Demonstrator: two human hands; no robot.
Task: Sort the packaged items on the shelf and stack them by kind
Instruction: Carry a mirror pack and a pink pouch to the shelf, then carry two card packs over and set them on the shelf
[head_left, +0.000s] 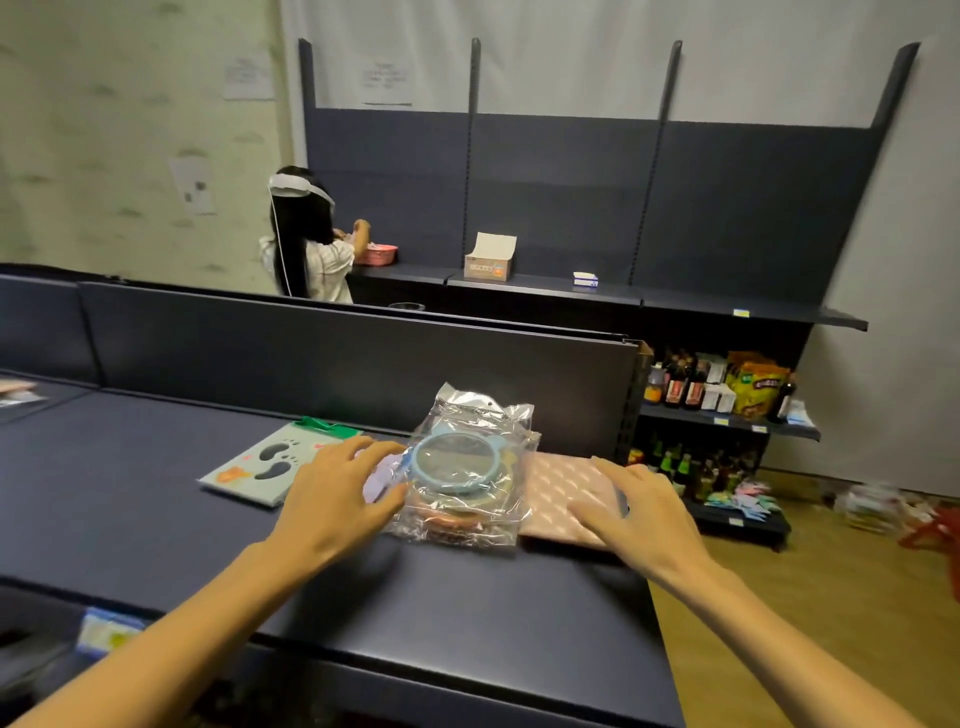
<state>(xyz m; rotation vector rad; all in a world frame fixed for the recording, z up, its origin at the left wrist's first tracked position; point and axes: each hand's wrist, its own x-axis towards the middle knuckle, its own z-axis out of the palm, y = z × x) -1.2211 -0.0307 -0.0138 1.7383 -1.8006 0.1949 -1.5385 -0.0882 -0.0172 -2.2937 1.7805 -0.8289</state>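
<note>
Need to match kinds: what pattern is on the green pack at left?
Dark footprints on pale green pack, head view.

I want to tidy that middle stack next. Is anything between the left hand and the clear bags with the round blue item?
Nothing visible. The left hand is already at the left edge of the clear bags, its fingers spread over it. The footprint package lies farther left, out of the way.

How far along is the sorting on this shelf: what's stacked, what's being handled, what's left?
Done: the clear bags with round items already sit piled as one stack, and the green footprint pack lies apart at the left. In hand: the left hand touches the clear stack's edge with spread fingers; the right hand rests flat on the pink pack. Left: squaring these piles; more packs at the far left look unsorted.
</note>
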